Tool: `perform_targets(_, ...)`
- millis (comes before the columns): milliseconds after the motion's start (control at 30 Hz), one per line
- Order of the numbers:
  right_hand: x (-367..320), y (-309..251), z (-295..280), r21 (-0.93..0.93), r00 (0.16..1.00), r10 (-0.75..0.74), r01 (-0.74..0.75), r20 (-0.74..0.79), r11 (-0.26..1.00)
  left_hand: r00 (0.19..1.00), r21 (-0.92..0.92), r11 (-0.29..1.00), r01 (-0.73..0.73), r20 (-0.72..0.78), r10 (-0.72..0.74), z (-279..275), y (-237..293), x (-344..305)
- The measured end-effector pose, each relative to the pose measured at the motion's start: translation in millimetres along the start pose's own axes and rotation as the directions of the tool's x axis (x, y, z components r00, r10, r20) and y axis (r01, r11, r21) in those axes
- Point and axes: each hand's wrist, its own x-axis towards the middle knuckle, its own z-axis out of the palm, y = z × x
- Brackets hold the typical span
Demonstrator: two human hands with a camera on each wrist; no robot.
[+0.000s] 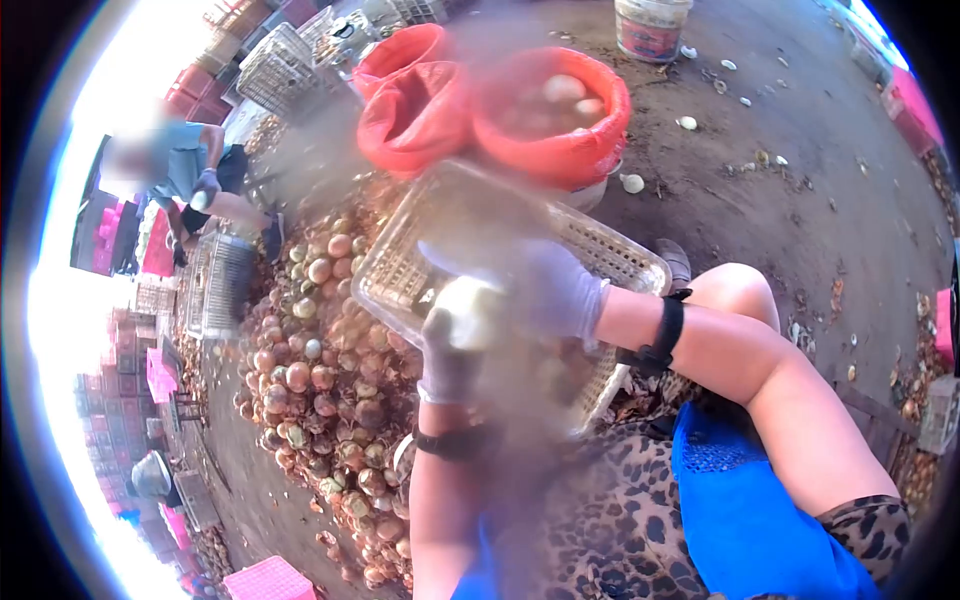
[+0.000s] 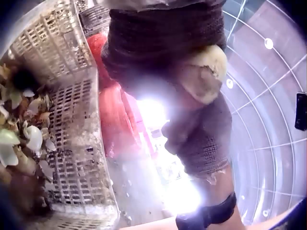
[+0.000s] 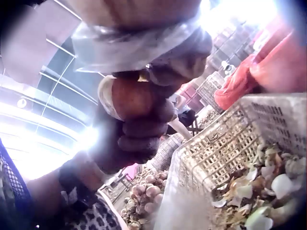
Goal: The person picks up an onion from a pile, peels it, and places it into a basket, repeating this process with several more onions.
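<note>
A pale, partly peeled onion (image 1: 470, 312) is held over a plastic crate (image 1: 625, 245) on the lap. My gloved left hand (image 1: 440, 365) grips it, fingers curled round its side, as the right wrist view shows; there the onion (image 3: 132, 98) has brown skin on one face and a pale end. Against its top is my gloved right hand (image 1: 560, 290), fingers bent in the right wrist view. I cannot tell what that hand holds, since glare and blur cover its fingertips in the head view. Onion peels (image 2: 33, 139) lie inside the crate.
A large pile of unpeeled onions (image 1: 330, 400) spreads left of the crate. Beyond it stand a red-lined bucket (image 1: 555, 165) with peeled onions and other red bags (image 1: 415, 115). Another person (image 1: 185, 165) sits at far left by a crate (image 1: 215, 285). A white bucket (image 1: 652, 25) stands at the back.
</note>
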Motion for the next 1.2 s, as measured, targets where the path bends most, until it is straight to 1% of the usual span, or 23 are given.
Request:
perform_targets(33,2.2,3.8,4.4,0.025,1.000,-0.022,0.022,-0.012,0.999,0.997,0.051,0.999,0.004,0.081,-0.009,3.6,4.5,-1.9)
perform_targets(100,7.4,8.0,-0.3,0.296,0.994,0.111,-0.106,0.000,0.949,0.990,-0.038,0.998,0.052,0.129,-0.047,6.9,6.8,-3.1)
perform_targets(133,11.4,8.7,-8.3,0.521,0.964,0.259,-0.252,0.060,0.816,0.991,-0.175,0.979,0.102,0.104,-0.085,8.2,6.6,-3.7)
perform_targets(200,14.5,4.3,-16.3,0.570,0.933,0.351,-0.328,0.074,0.753,0.984,-0.442,0.879,0.179,0.075,-0.163,14.9,7.6,-4.1)
perform_targets(233,13.9,1.6,-17.3,0.417,0.952,0.306,-0.280,0.004,0.865,0.976,-0.388,0.896,0.215,0.113,-0.186,29.5,19.3,-10.6)
perform_targets(300,12.1,3.7,-16.7,0.166,0.983,0.162,-0.147,-0.082,0.975,0.999,0.055,0.998,0.035,-0.032,-0.034,19.8,19.4,-4.4)
perform_targets(333,11.7,7.1,-14.2,0.087,0.992,0.075,-0.066,-0.101,0.994,0.995,0.288,0.957,-0.035,-0.078,0.060,17.2,20.0,-3.0)
perform_targets(433,10.6,3.2,-20.5,0.295,0.979,0.100,-0.045,-0.176,0.954,0.975,0.209,0.970,-0.126,-0.156,0.161,25.6,20.3,-9.9)
perform_targets(533,19.9,27.5,-38.3,-0.031,0.953,0.303,-0.302,0.028,0.953,0.955,0.135,0.963,-0.235,-0.152,0.254,21.6,20.8,-11.7)
perform_targets(567,25.0,32.5,-39.1,-0.518,0.974,0.200,-0.116,0.108,0.847,0.952,0.149,0.955,-0.257,-0.129,0.277,21.4,20.9,-11.8)
perform_targets(600,28.4,33.4,-41.0,-0.853,0.965,0.142,0.120,0.220,0.508,0.949,0.165,0.946,-0.280,-0.102,0.299,22.1,22.1,-10.9)
perform_targets(667,14.5,32.4,-30.9,-0.340,0.991,0.109,-0.131,-0.082,0.931,0.945,0.155,0.945,-0.287,-0.116,0.306,24.6,27.2,-13.0)
perform_targets(700,12.9,44.5,-22.1,-0.235,0.995,0.095,-0.094,-0.009,0.967,0.946,0.137,0.950,-0.279,-0.129,0.297,25.8,30.6,-13.9)
perform_targets(733,12.3,25.5,-26.1,0.026,0.963,0.247,-0.251,0.103,0.968,0.947,0.117,0.956,-0.269,-0.147,0.284,27.6,32.6,-15.8)
perform_targets(800,11.3,-12.4,-34.1,0.447,0.791,0.525,-0.611,0.315,0.653,0.951,0.122,0.958,-0.259,-0.144,0.275,27.7,31.7,-13.4)
perform_targets(867,9.4,-18.2,-31.0,0.526,0.855,0.405,-0.518,0.323,0.675,0.950,0.194,0.948,-0.252,-0.135,0.280,28.1,30.8,-8.2)
perform_targets(933,10.8,-21.8,-29.6,0.168,0.976,0.165,-0.188,0.145,0.968,0.948,0.273,0.927,-0.258,-0.114,0.297,32.9,32.5,-6.5)
perform_targets(967,11.9,-22.5,-29.2,-0.049,0.994,0.009,-0.004,0.105,0.999,0.943,0.311,0.908,-0.282,-0.087,0.322,33.2,32.4,-6.0)
perform_targets(1033,15.6,-12.3,-25.2,-0.082,0.988,-0.153,0.153,0.013,0.985,0.933,0.450,0.852,-0.267,-0.101,0.346,41.0,36.5,-9.2)
perform_targets(1100,13.9,-7.0,-24.9,0.020,0.995,-0.095,0.095,-0.003,0.995,0.908,0.348,0.865,-0.360,-0.083,0.411,49.6,35.6,-8.9)
perform_targets(1133,10.0,-7.6,-25.2,0.138,0.998,0.037,-0.042,0.042,0.990,0.893,0.295,0.866,-0.405,-0.077,0.444,52.4,34.0,-8.3)
perform_targets(1167,6.9,-10.0,-25.5,0.247,0.982,0.160,-0.181,0.102,0.952,0.902,0.303,0.890,-0.341,-0.163,0.401,54.1,33.1,-7.2)
perform_targets(1200,4.4,-12.5,-24.7,0.226,0.986,0.147,-0.160,0.075,0.961,0.949,0.229,0.937,-0.265,-0.108,0.295,46.1,29.4,-4.3)
